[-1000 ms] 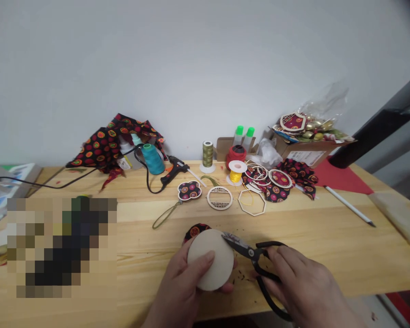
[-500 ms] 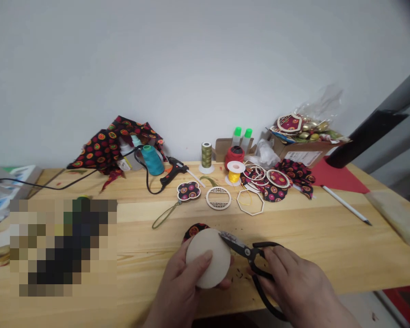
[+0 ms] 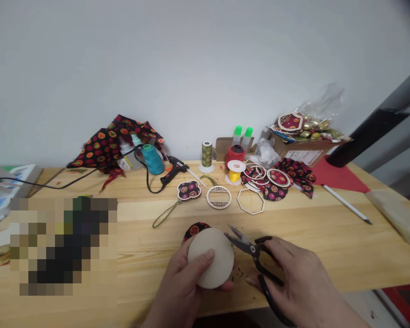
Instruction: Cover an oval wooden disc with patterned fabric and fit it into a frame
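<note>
Over the wooden worktop (image 3: pixel 140 237), right hand (image 3: pixel 302 273) and left hand (image 3: pixel 184 273) grasp, respectively, black scissors (image 3: pixel 253 249), blades parted, and a pale round disc (image 3: pixel 217 239) by the blade tips, patterned fabric (image 3: pixel 196 229) poking out behind, tiny dark scraps (image 3: pixel 239 272) below.

A single camera, worn on the person's head, looks forward and down from above the near side of a pale, grained wooden tabletop (image 3: pixel 146 259). It faces a plain light-grey wall (image 3: pixel 177 68), which fills the upper half of the view behind the far edge. Nearest the lens are the bare left hand (image 3: pixel 187 275) and bare right hand (image 3: pixel 300 273), low in the frame, their forearms cut by the bottom edge. The wide view takes in the tabletop from side to side.
</note>
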Tool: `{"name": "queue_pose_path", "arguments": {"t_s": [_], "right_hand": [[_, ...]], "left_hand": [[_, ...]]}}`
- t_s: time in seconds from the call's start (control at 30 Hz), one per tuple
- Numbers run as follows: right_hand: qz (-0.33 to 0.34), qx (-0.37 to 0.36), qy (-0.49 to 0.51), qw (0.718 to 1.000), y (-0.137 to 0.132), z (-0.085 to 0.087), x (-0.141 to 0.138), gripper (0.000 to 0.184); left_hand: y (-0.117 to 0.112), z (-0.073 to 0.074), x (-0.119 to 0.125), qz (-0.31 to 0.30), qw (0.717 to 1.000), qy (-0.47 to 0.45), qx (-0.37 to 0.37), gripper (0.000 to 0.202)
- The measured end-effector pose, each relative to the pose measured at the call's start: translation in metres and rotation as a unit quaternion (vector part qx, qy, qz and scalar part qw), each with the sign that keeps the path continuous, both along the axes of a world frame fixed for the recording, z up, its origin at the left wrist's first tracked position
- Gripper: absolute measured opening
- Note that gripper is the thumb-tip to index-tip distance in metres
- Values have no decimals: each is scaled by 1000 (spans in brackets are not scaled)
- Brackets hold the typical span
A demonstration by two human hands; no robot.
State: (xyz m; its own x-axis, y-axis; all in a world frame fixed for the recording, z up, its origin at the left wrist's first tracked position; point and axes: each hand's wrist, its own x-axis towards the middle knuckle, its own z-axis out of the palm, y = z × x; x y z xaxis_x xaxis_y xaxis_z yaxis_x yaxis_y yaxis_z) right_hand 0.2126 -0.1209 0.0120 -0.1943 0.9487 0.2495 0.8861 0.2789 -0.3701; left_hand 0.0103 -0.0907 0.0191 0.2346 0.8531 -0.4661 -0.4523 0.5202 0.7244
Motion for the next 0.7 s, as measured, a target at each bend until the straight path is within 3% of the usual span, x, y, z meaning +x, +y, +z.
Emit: {"name": "queue_pose_path", "arguments": {"t_s": [0.33, 0.7], "right_hand": [[38, 86, -26, 995, -3, -4, 2, 8], [53, 123, -100, 986, -1, -6, -3, 37]], "left_hand": [[-2, 0, 2, 13, 1000, 6, -4, 33], [-1, -7, 1, 26, 1000, 5, 0, 36]]}}
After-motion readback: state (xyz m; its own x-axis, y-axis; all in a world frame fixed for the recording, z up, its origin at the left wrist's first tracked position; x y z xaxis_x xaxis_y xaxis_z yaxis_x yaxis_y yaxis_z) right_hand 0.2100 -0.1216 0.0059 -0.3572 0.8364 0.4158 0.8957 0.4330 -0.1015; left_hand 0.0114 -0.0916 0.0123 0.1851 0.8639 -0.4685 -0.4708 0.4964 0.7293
